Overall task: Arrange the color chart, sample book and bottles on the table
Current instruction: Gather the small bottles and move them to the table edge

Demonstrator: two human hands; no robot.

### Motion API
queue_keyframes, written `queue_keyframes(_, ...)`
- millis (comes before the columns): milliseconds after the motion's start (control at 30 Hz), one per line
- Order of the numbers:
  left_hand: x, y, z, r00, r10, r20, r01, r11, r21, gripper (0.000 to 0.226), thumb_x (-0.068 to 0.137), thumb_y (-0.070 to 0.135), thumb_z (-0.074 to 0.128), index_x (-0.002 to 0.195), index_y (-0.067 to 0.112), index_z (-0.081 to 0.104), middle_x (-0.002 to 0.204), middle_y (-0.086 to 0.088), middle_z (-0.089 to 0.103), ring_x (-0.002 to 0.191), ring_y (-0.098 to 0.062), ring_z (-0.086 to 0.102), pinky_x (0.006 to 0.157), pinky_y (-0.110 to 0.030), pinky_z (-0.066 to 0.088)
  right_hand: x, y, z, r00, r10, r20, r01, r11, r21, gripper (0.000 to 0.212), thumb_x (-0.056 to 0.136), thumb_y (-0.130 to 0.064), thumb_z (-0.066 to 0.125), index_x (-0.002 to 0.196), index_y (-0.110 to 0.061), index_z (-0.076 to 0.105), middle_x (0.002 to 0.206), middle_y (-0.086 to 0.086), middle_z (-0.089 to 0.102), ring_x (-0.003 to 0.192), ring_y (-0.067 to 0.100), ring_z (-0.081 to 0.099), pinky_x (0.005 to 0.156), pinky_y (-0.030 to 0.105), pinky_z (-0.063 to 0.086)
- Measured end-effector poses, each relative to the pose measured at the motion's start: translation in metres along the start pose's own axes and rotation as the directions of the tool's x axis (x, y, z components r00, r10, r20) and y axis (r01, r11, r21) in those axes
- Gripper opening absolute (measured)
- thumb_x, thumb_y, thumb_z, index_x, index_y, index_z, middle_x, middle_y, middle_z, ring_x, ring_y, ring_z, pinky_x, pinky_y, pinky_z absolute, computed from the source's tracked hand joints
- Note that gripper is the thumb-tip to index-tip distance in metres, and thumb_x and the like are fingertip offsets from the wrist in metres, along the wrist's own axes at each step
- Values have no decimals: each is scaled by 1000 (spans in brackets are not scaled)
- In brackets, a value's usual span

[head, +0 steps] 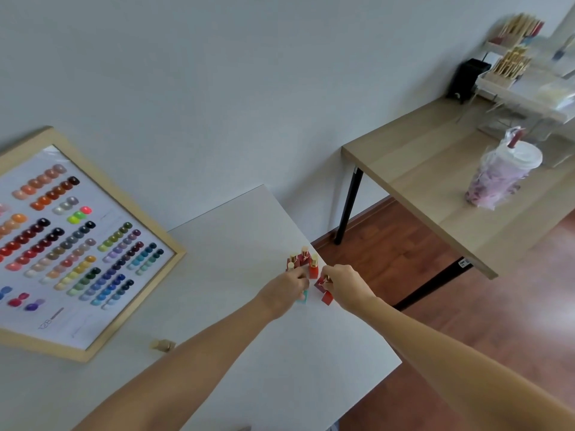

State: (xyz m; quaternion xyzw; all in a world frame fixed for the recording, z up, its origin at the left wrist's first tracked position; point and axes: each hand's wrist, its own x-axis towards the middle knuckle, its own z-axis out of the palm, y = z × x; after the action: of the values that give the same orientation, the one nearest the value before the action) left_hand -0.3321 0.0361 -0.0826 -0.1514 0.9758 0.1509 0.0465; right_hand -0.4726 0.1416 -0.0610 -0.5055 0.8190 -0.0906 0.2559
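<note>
Head view: my left hand [291,286] is gripping a small teal bottle [302,297]; my right hand [343,283] is pinching a red gold-capped bottle [320,283] (table corner). Crowding risks toppling the upright red bottles [303,259]. The framed colour chart [71,244] is lying far left.

My white matte table [236,321] fills the lower left here. On its left part lies the wood-framed colour chart [71,244] with rows of glossy sample dots, flat on the surface. Near the table's right edge stands a cluster of small red bottles with gold caps [303,262], tight together. Just by them, a teal bottle [302,296] and a red bottle [326,297] lie close to that edge. A small pale gold-capped bottle [163,345] lies on its side below the chart's corner. Beyond, a light wooden table [420,169] carries a lidded plastic drink cup in a bag [501,178] and a white wire rack [522,88].
</note>
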Motion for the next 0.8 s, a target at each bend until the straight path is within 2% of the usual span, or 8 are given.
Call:
queue_keyframes(200, 9, -4, 4, 999, 6, 49, -7, 1000, 15, 28, 93, 8, 55, 121, 5, 59, 130, -10, 55, 116, -26, 59, 102, -31, 48, 9, -1, 5, 1000, -20, 0, 20, 999, -26, 20, 92, -11, 58, 112, -13, 58, 95, 9, 58, 74, 20, 55, 63, 27, 47)
queue_keyframes(333, 10, -7, 5, 999, -7, 46, 7, 1000, 3, 27, 92, -1, 54, 118, 3, 59, 129, -10, 52, 109, -26, 60, 98, -31, 51, 11, 0, 8, 1000, -23, 4, 23, 999, -43, 24, 89, -11, 61, 113, -14, 57, 96, 10, 58, 74, 22, 53, 63, 32, 48)
queue_keyframes(567, -1, -5, -1, 1000, -19, -7, 20, 1000, 24, 28, 90, 3, 57, 118, 10, 59, 140, -4, 45, 110, -26, 62, 92, -35, 55, 8, -1, 10, 999, -7, -39, 6, 999, -33, 28, 93, -16, 55, 120, -17, 54, 97, 10, 57, 82, 27, 59, 73, 40, 55)
queue_keyframes(700, -20, -7, -19, 996, -34, -77, 31, 999, -33, 37, 88, 13, 64, 124, 13, 57, 140, -5, 47, 118, -25, 57, 90, -37, 54, -3, -2, 8, 997, 10, -78, -12, 1000, -23, 38, 92, -21, 58, 129, -21, 47, 104, 5, 55, 81, 21, 60, 71, 37, 57)
queue_keyframes(800, -46, -16, -39, 989, -73, -125, 58, 991, -118, 37, 86, 20, 67, 122, 16, 60, 137, -1, 49, 116, -19, 57, 88, -36, 54, -17, -6, 10, 988, -5, -157, -6, 998, -64, 42, 91, -24, 60, 131, -23, 45, 120, 1, 49, 76, 15, 59, 62, 28, 58)
